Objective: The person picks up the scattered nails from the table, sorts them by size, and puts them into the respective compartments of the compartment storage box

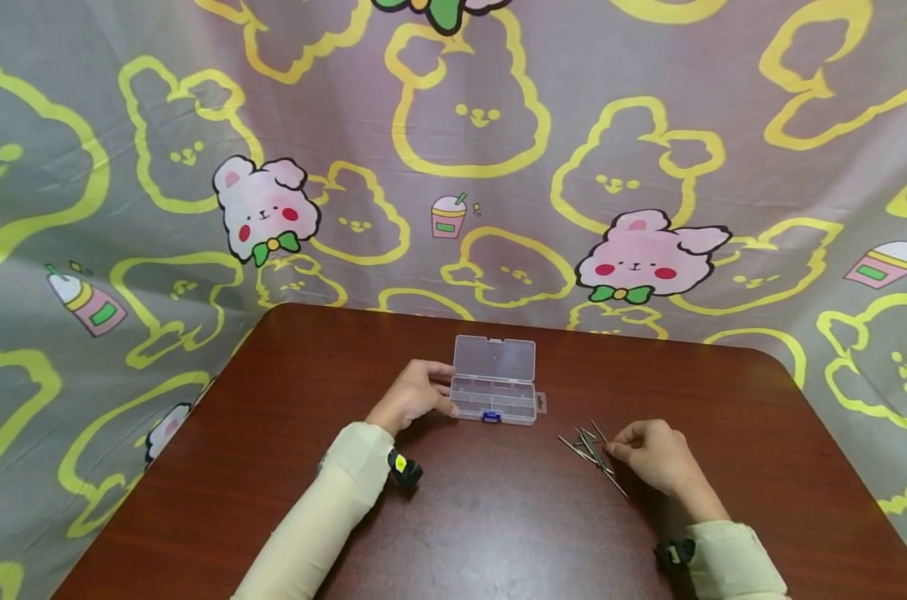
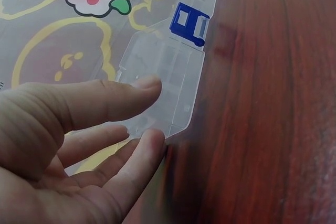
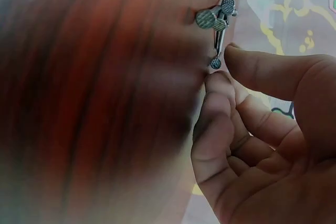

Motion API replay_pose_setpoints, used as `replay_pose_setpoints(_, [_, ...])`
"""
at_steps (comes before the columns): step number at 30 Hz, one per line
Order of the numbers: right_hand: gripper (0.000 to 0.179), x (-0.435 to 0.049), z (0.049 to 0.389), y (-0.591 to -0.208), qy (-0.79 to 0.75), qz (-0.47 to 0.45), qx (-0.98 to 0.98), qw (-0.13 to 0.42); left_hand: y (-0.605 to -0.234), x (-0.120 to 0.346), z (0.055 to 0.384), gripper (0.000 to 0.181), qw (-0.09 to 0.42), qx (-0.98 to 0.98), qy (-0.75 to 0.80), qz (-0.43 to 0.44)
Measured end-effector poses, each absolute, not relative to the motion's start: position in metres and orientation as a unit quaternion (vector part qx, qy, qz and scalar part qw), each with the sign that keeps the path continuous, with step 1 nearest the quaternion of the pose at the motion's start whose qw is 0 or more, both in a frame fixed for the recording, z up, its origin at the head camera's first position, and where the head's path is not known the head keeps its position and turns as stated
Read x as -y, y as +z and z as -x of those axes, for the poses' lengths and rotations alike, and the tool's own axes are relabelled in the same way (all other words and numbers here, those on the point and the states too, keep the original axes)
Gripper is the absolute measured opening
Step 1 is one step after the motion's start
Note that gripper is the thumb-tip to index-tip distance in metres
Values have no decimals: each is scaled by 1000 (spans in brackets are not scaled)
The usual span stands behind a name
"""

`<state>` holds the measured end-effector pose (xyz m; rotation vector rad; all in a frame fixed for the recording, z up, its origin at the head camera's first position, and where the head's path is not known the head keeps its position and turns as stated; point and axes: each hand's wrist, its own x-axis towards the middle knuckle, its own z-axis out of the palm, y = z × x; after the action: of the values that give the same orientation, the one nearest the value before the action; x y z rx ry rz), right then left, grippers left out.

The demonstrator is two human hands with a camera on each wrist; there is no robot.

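Observation:
A clear plastic compartment box stands with its lid raised on the table, a blue latch at its front. Around its left end is my left hand, thumb by the front corner and fingers toward the hinge side. The left wrist view has the index fingertip touching the box's end, fingers fairly straight. Several steel nails lie crossed in a loose pile to the right. At the pile's right side my right hand has thumb and index finger beside one nail head, with a gap between the two tips.
The brown wooden table has a rounded far edge. Behind it hangs a grey curtain with cartoon rabbits. A clear hang tab sticks out from the box's right end. Black wrist bands are worn on both wrists.

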<state>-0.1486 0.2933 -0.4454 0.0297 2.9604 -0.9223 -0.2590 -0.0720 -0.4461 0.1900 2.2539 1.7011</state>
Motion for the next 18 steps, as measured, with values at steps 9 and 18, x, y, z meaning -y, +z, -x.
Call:
replay_pose_setpoints(9, [20, -289, 150, -444, -254, 12, -967, 7, -444, 74, 260, 73, 160, -793, 583, -76])
replay_pose_setpoints(18, [20, -289, 152, -442, -258, 3, -966, 32, -443, 73, 262, 71, 179, -784, 588, -82])
